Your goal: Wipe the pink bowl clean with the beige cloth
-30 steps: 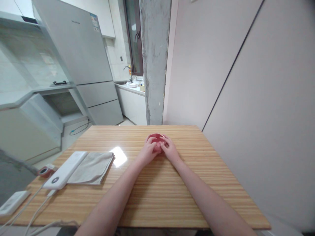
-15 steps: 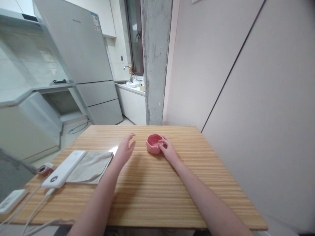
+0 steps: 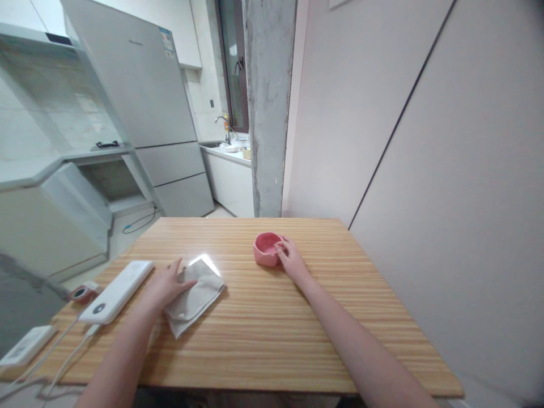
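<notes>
Grip: right hand [image 3: 292, 260] closes on the pink bowl [image 3: 265, 258] at its 3 o'clock rim, bowl upright toward 12 o'clock on the table [image 3: 263, 340]; left hand [image 3: 165, 285], loosely spread, rests on grey cloth [image 3: 201, 293] at the bowl's 8 o'clock.

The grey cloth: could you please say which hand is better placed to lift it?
Probably the left hand: it touches the cloth, while the right hand is farther away, at the pink bowl.
</notes>
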The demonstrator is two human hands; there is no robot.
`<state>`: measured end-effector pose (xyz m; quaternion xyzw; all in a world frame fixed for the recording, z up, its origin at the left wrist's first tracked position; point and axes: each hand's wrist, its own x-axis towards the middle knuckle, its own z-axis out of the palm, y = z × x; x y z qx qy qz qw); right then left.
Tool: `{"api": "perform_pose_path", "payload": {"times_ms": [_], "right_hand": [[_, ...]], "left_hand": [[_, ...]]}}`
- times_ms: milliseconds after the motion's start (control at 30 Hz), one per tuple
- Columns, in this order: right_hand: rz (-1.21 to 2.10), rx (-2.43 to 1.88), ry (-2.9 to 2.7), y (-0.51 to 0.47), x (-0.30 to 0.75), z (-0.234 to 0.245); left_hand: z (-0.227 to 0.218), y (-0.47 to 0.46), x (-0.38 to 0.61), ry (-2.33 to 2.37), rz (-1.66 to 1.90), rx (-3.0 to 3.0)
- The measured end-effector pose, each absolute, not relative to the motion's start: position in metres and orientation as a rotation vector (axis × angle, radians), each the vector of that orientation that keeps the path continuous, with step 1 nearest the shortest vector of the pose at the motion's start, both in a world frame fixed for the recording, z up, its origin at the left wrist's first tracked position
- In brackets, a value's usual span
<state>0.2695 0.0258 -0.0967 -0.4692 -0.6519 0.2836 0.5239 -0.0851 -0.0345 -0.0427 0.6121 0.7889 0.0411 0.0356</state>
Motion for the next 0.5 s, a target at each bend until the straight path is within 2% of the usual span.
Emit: {"api": "perform_pose_path", "payload": {"times_ms": [100, 200, 367, 500], "right_hand": [[0.607, -1.139, -1.554, 0.019, 0.268, -0.088], [0.575, -1.025, -1.625, 0.003, 0.264, -0.069], [1.133, -0.784, -1.808, -0.024, 0.258, -0.041], [1.343, -0.916, -1.833, -0.018, 0.266, -0.038]], "left_hand": [[-0.037, -0.036, -0.06, 2.261, 0.074, 1.815], [-0.023, -0.039, -0.023, 1.986, 0.171, 1.994], [0.016, -0.039, 0.047, 1.325, 0.352, 2.279], [0.034, -0.021, 0.078, 1.179, 0.59, 2.247]]}}
